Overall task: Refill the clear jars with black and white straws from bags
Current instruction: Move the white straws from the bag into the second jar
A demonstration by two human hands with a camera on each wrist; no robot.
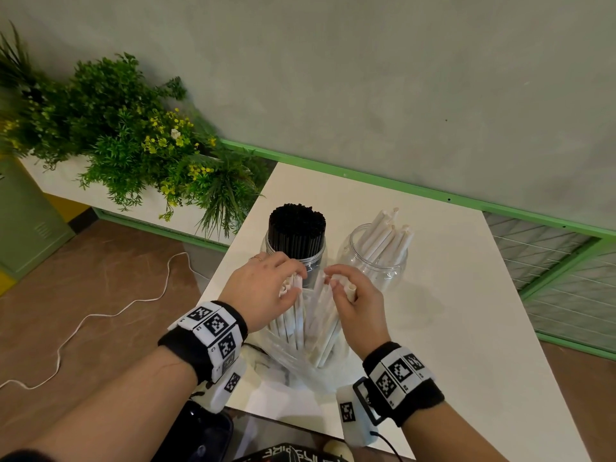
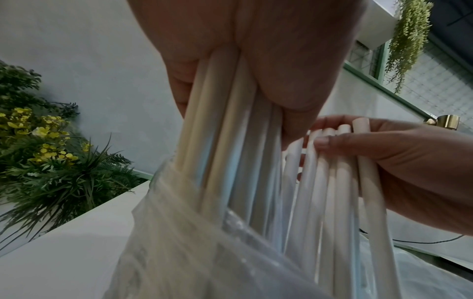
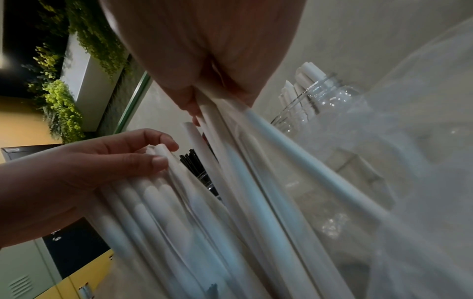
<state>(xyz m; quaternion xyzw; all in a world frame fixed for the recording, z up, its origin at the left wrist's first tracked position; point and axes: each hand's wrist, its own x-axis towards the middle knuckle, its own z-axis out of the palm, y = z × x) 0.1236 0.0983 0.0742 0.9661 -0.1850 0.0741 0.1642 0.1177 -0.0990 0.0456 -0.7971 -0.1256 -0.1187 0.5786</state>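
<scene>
Head view: white bench [image 1: 450, 311] carries two clear jars, the jar of black straws [image 1: 296, 238] at 12 o'clock from the hands, the jar of white straws [image 1: 376, 251] at 1 o'clock, part filled, straws leaning. Both stand just beyond the clear bag [image 1: 300, 358] of white straws [image 1: 300, 315] at the near edge. Only this view shows both jars whole and both wrists, banded with coded markers, forearms converging from 7 and 5 o'clock. Left wrist view shows what the head view hides: left hand [image 2: 256, 60] fingers curled round one bunch of straw tops, thumb pressing them; bag film gathered below. Right wrist view: right hand [image 3: 204, 50] fingers pinch a second bunch near the tips, its shafts angled toward 5 o'clock; black straw ends and jar rim behind. Hands near, apart.
</scene>
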